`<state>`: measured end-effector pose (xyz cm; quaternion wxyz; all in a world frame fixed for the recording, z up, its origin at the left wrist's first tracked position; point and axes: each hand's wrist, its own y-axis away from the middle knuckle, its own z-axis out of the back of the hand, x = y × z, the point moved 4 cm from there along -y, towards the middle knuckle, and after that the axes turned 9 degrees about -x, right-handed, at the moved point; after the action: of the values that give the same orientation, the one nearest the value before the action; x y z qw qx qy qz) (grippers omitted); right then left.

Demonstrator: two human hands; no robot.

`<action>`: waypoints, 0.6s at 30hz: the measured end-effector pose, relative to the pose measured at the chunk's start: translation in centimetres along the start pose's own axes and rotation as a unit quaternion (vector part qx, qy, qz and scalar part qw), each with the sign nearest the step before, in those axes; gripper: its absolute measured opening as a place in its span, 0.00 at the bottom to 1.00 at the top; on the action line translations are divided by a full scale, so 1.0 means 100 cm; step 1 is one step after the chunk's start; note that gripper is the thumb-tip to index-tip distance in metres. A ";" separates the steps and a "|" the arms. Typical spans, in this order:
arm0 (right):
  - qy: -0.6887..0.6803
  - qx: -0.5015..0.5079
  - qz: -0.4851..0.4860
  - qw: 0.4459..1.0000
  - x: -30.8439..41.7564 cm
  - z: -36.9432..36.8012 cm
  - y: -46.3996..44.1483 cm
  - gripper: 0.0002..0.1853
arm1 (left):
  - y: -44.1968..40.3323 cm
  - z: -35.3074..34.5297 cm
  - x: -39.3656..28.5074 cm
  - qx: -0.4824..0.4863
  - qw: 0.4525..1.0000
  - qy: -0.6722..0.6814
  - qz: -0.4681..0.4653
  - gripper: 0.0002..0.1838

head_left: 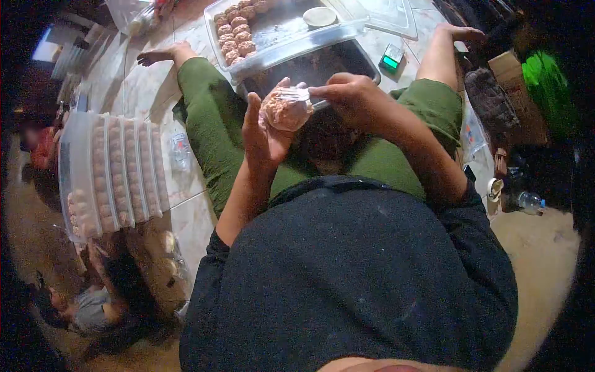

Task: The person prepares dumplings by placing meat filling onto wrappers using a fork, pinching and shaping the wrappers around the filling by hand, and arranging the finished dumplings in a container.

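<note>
My left hand (263, 137) cups a lumpy, pinkish-beige ball (286, 115) of what looks like dough or paste. A white plastic fork (295, 93) is pinched in my right hand (356, 94), its tines against the ball's upper side. Beyond my hands, a clear plastic container (310, 38) holds rough-surfaced balls (238, 31) in rows on its left side, with a round white disc (320, 17) at its back right. Below and partly behind that container is a dark tray (369, 56), partly hidden by my hands.
A small scale (391, 59) with a lit green display stands right of the tray. Stacked clear containers (114, 173) full of balls stand at left. Farther out are a green bag (545, 77), a cardboard box (517, 87), a plastic bottle (530, 201) and another person (96, 309).
</note>
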<state>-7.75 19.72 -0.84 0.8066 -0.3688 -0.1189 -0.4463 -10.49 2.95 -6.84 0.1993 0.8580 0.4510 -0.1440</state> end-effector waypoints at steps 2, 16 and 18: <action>-0.029 -0.008 -0.012 0.999 -0.008 -0.003 0.006 0.16 | 0.006 -0.013 0.001 0.004 0.999 0.046 0.022 0.45; 0.032 -0.051 -0.048 0.997 0.024 0.002 0.012 0.17 | 0.003 -0.004 -0.017 -0.016 0.996 0.079 -0.035 0.54; 0.014 -0.081 -0.053 0.995 0.016 0.006 0.006 0.16 | 0.006 -0.013 -0.013 0.012 0.996 0.083 -0.010 0.55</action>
<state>-6.28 19.31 0.11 0.7507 -0.4200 -0.0906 -0.5018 -10.64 2.31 -4.98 0.1497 0.8647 0.4729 -0.0797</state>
